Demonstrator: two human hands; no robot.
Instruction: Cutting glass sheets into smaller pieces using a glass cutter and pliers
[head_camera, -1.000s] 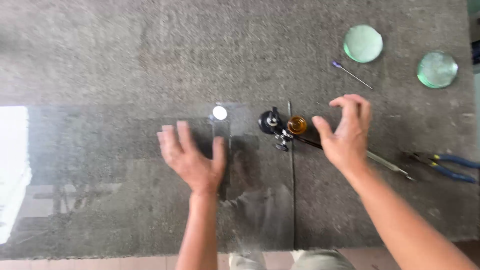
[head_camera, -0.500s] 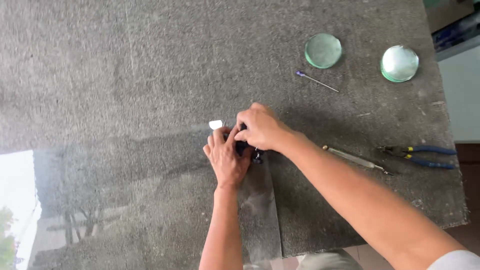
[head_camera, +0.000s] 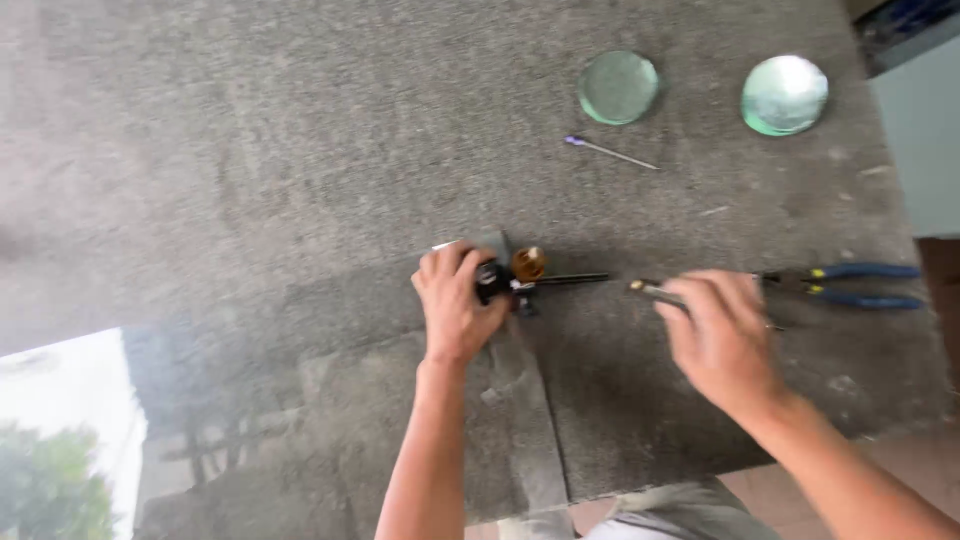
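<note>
Currently my left hand (head_camera: 455, 305) curls narrowly around the black head of a circle glass cutter (head_camera: 515, 278), fingers pressed down on it, at the near edge of a large glass sheet (head_camera: 330, 430) that lies flat on the grey stone table (head_camera: 250, 130). The cutter's amber knob sits just right of my fingers, its thin black bar pointing right. My right hand (head_camera: 722, 335) hovers over a slim metal tool (head_camera: 650, 291), fingers half-curled around it; whether it grips the tool I cannot tell, as the picture is blurred there. Blue-handled pliers (head_camera: 855, 283) lie just beyond, touching nothing. Two round glass discs (head_camera: 618, 87) and a thin pin with a purple tip (head_camera: 608, 152) rest well apart, farther up. Note: steady downward pressure on the cutter head seems key; judging by the sheet's slick surface, any slip would shift the pivot.
</note>
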